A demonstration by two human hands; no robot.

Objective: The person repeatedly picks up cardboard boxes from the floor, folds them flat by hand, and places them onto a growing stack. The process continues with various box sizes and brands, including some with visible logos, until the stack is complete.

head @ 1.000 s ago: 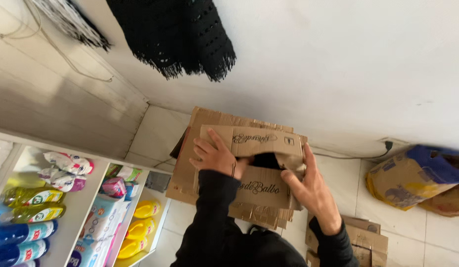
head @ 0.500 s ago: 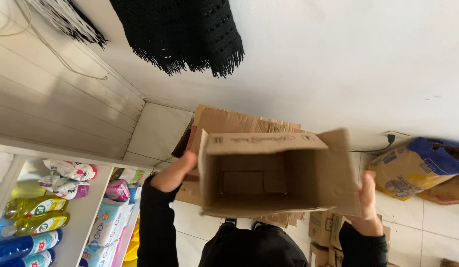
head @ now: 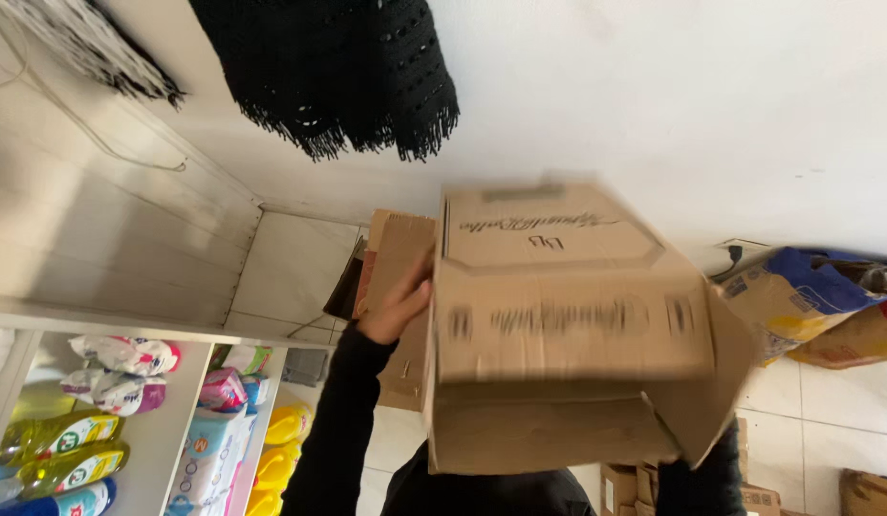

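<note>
A brown cardboard box [head: 568, 325] fills the middle of the view, raised close to the camera and blurred by motion, with its printed side facing me and one flap hanging at the lower right. My left hand [head: 398, 308] grips the box's left edge, its black sleeve running down to the bottom of the view. My right hand is hidden behind the box. Only its black sleeve [head: 697, 478] shows under the hanging flap.
Flattened cardboard [head: 394, 250] leans behind the box on the tiled floor. White shelves [head: 147, 334] at the lower left hold detergent bottles [head: 56, 463], yellow bottles [head: 281, 430] and packets. A blue and yellow sack [head: 797, 296] lies right. Small cartons [head: 625, 487] sit low. A black fringed cloth [head: 338, 76] hangs above.
The box went from folded, to opened with its inside facing me, to turned over and lifted nearer the camera. My right hand has gone out of sight behind it.
</note>
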